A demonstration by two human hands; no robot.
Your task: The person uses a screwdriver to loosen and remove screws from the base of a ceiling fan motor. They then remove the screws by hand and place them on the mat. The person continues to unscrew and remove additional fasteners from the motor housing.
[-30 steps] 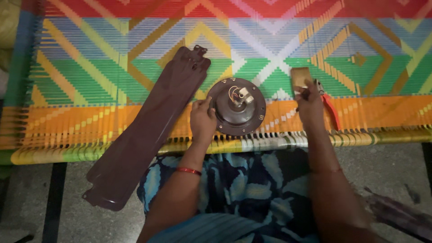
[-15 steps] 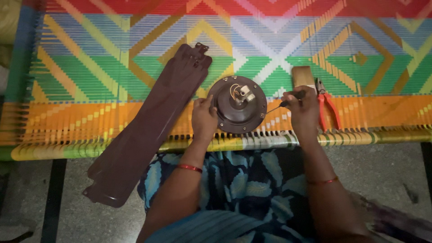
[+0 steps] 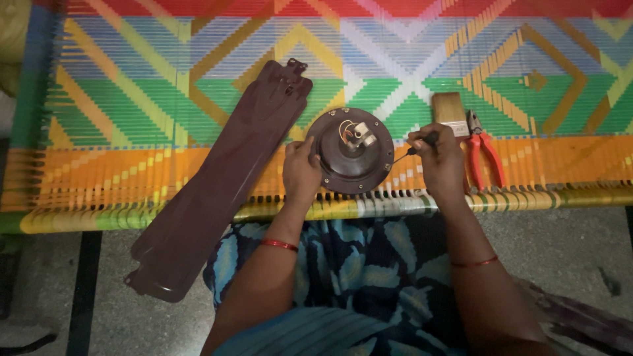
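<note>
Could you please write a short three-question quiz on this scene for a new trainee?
1. True or false: the left hand rests on the rim of the round brown fan motor.
2. Which tool does the right hand hold? A) red pliers B) screwdriver C) brush
3. On which side of the motor does the long brown fan blade lie?

Key: 1 true. 2 B; the screwdriver points at the motor's rim, while the red-handled pliers lie on the woven cot. 3 the person's left.
</note>
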